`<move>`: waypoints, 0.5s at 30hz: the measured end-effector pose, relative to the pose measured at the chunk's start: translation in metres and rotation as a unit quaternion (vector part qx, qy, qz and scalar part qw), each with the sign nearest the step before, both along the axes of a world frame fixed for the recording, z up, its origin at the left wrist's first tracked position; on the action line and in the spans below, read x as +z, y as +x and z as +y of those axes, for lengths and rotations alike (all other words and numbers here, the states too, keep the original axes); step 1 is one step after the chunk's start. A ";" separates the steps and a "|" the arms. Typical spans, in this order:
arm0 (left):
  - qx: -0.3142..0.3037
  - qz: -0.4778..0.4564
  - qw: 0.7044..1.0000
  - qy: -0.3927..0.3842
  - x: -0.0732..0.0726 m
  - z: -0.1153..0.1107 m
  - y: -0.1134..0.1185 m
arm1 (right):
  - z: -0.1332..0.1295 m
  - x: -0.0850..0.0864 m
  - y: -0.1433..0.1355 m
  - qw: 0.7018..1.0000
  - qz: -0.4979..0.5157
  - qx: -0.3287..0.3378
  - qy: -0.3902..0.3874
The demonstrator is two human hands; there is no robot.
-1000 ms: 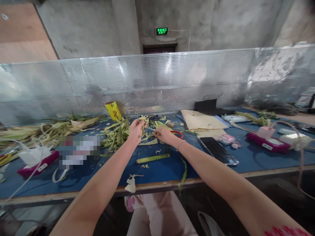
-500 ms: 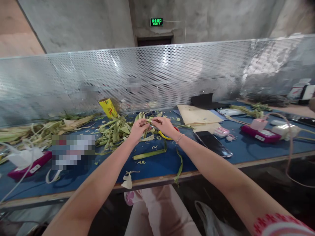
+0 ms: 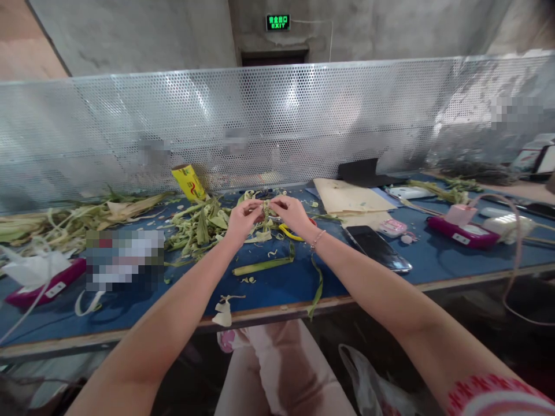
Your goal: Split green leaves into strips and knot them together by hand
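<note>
Close together over the middle of the blue table [image 3: 269, 294], both hands pinch a small strip of pale green corn husk [image 3: 266, 210]. My left hand [image 3: 244, 218] has its thumb and fingertips closed on the left side of it. From the right, my right hand [image 3: 291, 214] grips the same piece with bent fingers. Part of the strip is hidden by the fingertips. A heap of curled husk pieces [image 3: 202, 222] lies just left of my left hand. Under my right hand shows a yellow curved handle [image 3: 290, 233], and the rest of that tool is covered.
A yellow tube [image 3: 189, 182] leans near the perforated metal screen [image 3: 277, 127]. Long husks [image 3: 130, 208] lie at the left. On the right are brown paper [image 3: 353, 196], a black phone [image 3: 377, 248] and a magenta power strip [image 3: 463, 231] with cables. A leaf [image 3: 317, 289] overhangs the front edge.
The camera has tipped down slightly, so the scene sits higher. My hands stay together, and the husk strip between my fingertips shows more upright now.
</note>
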State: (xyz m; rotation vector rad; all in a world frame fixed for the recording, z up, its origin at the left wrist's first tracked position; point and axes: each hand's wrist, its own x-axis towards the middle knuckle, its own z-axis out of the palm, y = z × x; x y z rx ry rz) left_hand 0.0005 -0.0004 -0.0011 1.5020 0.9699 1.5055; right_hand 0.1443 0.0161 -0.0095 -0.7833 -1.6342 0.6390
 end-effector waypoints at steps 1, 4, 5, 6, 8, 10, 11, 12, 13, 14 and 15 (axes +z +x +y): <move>-0.004 -0.006 1.000 -0.007 0.000 0.001 -0.001 | 0.001 -0.001 0.000 1.000 0.009 0.012 -0.004; -0.007 -0.015 1.000 -0.019 -0.001 0.003 -0.002 | 0.005 -0.005 -0.001 0.998 0.031 0.049 -0.014; -0.003 -0.016 1.000 -0.018 -0.001 0.003 -0.003 | 0.006 -0.006 -0.001 0.997 0.036 0.062 -0.012; 0.001 -0.018 1.000 -0.017 0.000 0.004 -0.003 | 0.006 -0.007 -0.001 0.996 0.041 0.073 -0.009; 0.007 -0.021 1.000 -0.011 0.000 0.004 -0.003 | 0.007 -0.008 -0.001 0.995 0.047 0.093 -0.004; 0.009 -0.017 1.000 -0.002 0.001 0.004 -0.004 | 0.007 -0.009 -0.001 0.993 0.055 0.106 -0.007; 0.009 -0.011 1.000 0.002 0.001 0.004 -0.004 | 0.007 -0.009 -0.001 0.992 0.059 0.111 -0.010; 0.009 -0.006 1.000 0.007 0.001 0.004 -0.004 | 0.007 -0.009 -0.001 0.991 0.065 0.114 -0.014; 0.009 -0.001 1.000 0.013 0.001 0.004 -0.004 | 0.007 -0.009 -0.001 0.990 0.071 0.117 -0.019; 0.008 0.002 1.000 0.019 0.000 0.005 -0.005 | 0.006 -0.009 -0.001 0.989 0.078 0.120 -0.023; 0.006 0.004 1.000 0.025 0.000 0.005 -0.005 | 0.006 -0.009 -0.002 0.988 0.085 0.123 -0.026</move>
